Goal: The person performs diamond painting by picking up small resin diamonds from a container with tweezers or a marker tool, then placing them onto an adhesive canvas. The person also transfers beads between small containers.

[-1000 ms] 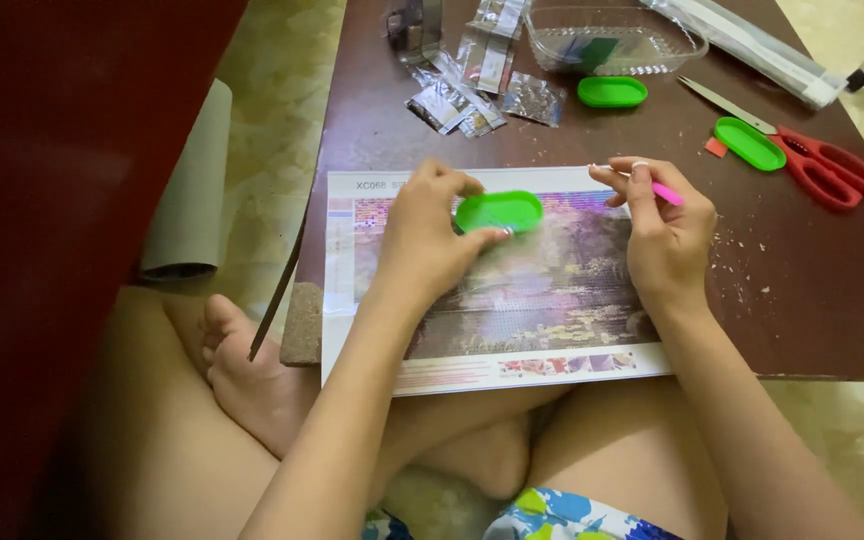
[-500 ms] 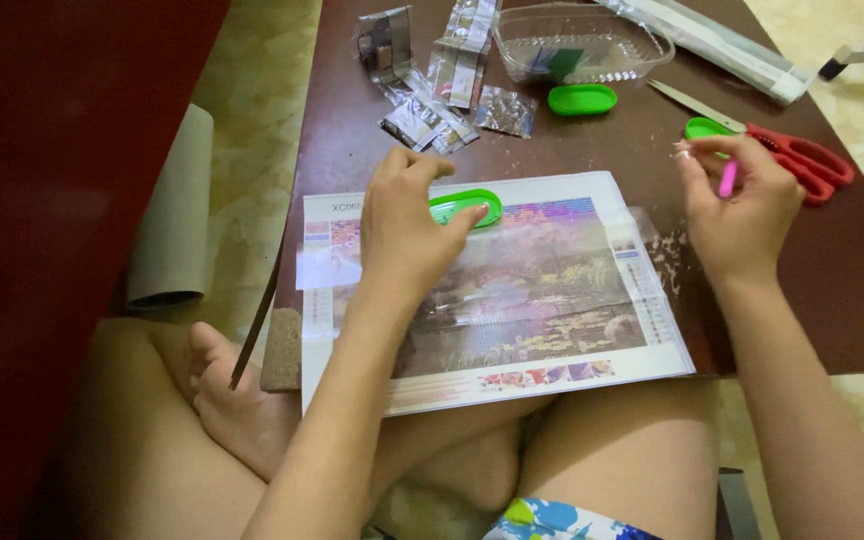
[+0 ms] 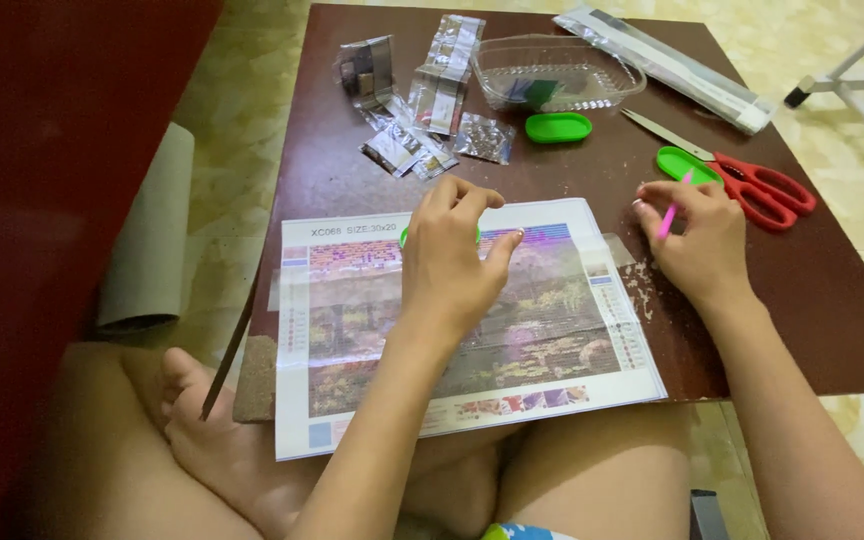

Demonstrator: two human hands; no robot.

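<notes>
Diamond-painting canvas (image 3: 552,330): it lies flat at the near edge of the brown table (image 3: 822,300), overhanging your lap, so both hands reach it easily. Your left hand (image 3: 452,260) presses on its upper part, fingers curled over a small green tray (image 3: 407,237), pinning sheet and tray in place. Your right hand (image 3: 697,235), just off the canvas's right edge, pinches a pink pen (image 3: 670,210) upright, other fingers loosely bent. Red scissors (image 3: 767,190) and another green tray (image 3: 685,163) lie just beyond it.
</notes>
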